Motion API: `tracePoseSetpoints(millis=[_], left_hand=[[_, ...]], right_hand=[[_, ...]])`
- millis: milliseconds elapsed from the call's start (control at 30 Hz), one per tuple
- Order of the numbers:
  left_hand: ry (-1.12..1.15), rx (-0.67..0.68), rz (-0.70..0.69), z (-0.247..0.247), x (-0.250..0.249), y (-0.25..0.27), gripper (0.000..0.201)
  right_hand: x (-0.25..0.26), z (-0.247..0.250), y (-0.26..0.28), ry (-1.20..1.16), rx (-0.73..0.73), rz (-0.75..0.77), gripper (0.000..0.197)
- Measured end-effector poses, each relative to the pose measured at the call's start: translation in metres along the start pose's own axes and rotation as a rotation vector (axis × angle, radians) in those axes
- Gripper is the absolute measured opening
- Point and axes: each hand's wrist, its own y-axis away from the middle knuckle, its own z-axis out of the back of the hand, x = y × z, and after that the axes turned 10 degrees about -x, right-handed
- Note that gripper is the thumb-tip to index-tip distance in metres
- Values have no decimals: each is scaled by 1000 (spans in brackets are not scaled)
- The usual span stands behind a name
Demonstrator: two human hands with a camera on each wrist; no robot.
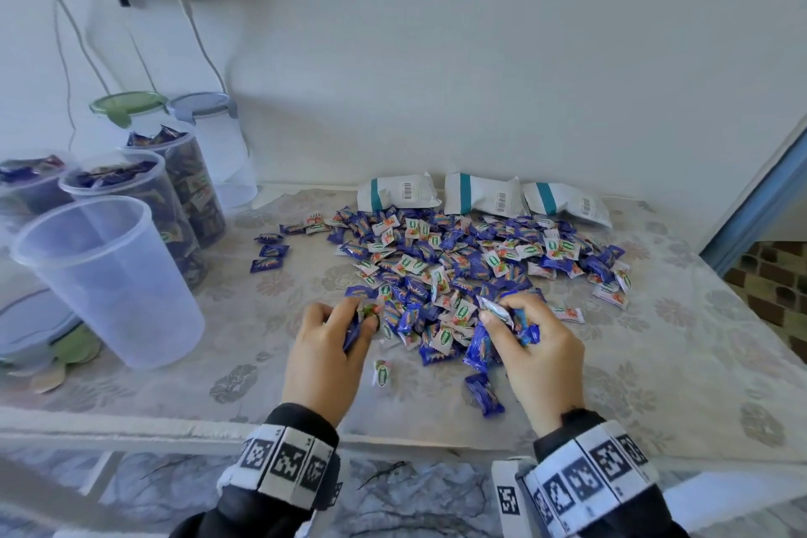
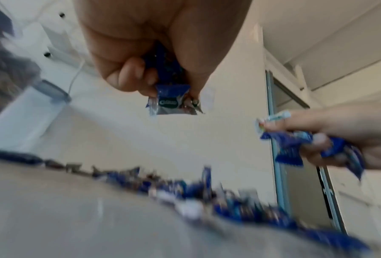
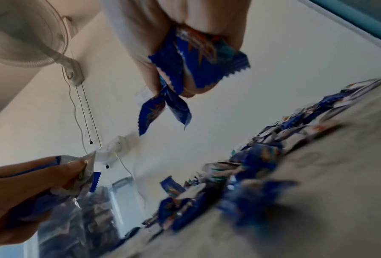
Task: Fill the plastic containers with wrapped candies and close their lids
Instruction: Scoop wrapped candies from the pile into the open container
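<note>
Nearest the camera, the left hand (image 1: 325, 356) and the right hand (image 1: 535, 356) sit side by side at the near edge of the candy pile (image 1: 463, 266), both with fingers curled around wrapped candies. The left wrist view shows the left hand's fingers (image 2: 130, 73) folded against the palm with a blue wrapper (image 2: 171, 97) poking out below the fingertips. In the right wrist view the right hand's fingers (image 3: 145, 69) clench several blue wrappers (image 3: 198, 59), two ends dangling beneath them. A few loose candies lie on the counter (image 1: 655, 371) between and just below the hands, one white (image 1: 381, 372) and one blue (image 1: 484, 394).

To the left, an open empty container (image 1: 105, 275) leans tilted, near the left hand but apart from it. Behind it stand containers filled with candies (image 1: 144, 192), lids off. Farther back are two lidded containers (image 1: 209, 131). Beyond the pile, three white bags (image 1: 480, 194) lie against the wall.
</note>
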Motion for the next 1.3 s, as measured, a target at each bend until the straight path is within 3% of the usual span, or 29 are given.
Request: tracePoseSetpoints(millis=[233,333,467,667,833,1033,1300], left_hand=[[-12,-158,-46,106,9,-73,40],[-122,-247,-83,155,25,-110,32],[-326,-134,-128,191,60,-142,18],[-366,125,-72,201,96,-153,21],[-296,122,-61,204,111,-153,14],[-187,184,-84,205,131,-145,45],[175,121,-36,204,146,-142,63]], right_hand=[[44,-31,8,-99,-34,-12,20],[62,-47,14,-112,-44,53,23],[77,-70,22,-119,-43,70,18],[92,-98,35,-107,-20,32,22],[103,-117,41,-109,-32,-4,16],[122,-138,38,-118,11,-1,12],[191,-184,9,-271,102,78,11]])
